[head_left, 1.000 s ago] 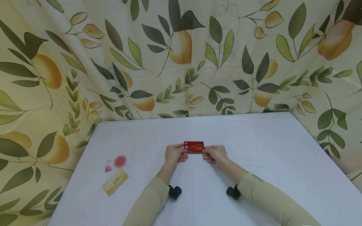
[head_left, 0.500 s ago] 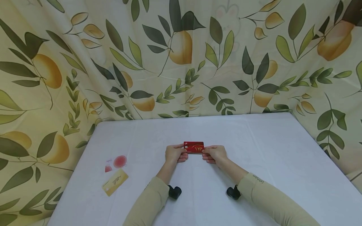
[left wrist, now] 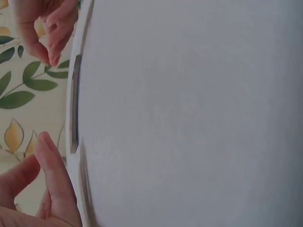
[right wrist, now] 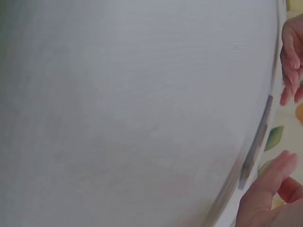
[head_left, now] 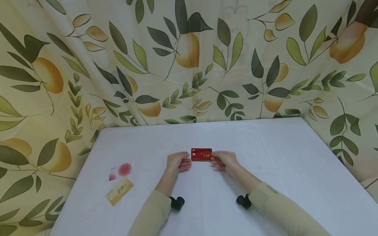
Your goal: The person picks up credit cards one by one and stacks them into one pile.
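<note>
A small stack of cards lies on the white table, topped by a red VIP card [head_left: 201, 154] with gold lettering. To its left is my left hand [head_left: 177, 161], fingers loosely extended and a little apart from the stack. My right hand [head_left: 225, 160] is at the stack's right edge, its fingertips overlapping the corner in the head view. Seen from the right wrist, that hand's thumb and fingers are spread with nothing between them. The stack's layered edge [left wrist: 75, 105] shows side-on in the left wrist view.
On the left part of the white-covered table [head_left: 254, 141] lie a gold card [head_left: 119, 191] and a pale card with a pink-red circle [head_left: 124, 169]. A curtain [head_left: 189, 82] printed with fruit and leaves hangs behind. Black wrist cameras sit at both cuffs.
My left hand has let go of the stack's left edge and drawn back slightly to the left. The right hand's fingers have loosened at the right edge. The stack stays in place.
</note>
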The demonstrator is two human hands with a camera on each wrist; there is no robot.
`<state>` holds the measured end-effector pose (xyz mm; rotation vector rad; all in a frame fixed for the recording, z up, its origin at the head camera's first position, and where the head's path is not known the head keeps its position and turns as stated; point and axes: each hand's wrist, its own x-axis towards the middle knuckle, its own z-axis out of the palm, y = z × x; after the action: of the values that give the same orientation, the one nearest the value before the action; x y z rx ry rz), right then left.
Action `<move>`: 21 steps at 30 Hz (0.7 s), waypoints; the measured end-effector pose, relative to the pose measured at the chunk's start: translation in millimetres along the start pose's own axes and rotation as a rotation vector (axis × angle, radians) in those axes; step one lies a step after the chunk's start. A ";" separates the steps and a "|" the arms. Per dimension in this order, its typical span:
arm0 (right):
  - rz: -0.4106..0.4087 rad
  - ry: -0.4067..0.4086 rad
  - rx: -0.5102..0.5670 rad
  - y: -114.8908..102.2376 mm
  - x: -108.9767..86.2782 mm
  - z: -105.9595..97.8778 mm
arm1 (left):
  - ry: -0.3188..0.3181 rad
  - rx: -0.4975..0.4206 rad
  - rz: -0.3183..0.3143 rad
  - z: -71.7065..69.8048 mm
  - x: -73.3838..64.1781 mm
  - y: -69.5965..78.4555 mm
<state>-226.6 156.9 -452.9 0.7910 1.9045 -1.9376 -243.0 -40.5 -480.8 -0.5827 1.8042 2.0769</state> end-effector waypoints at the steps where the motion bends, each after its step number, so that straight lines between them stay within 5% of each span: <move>1: 0.002 -0.008 0.009 -1.5 -2.6 1.2 | 0.002 -0.012 -0.002 -3.4 -2.2 1.6; 9: 0.007 -0.078 0.077 -5.5 -14.8 12.3 | 0.009 -0.061 0.056 -36.3 -24.6 14.0; 21: -0.025 -0.193 0.068 2.8 -19.7 38.6 | 0.101 -0.037 0.113 -96.1 -62.0 20.8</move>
<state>-215.7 115.6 -445.2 0.5769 1.7520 -2.0230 -191.3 -137.4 -442.7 -0.6196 1.8988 2.1962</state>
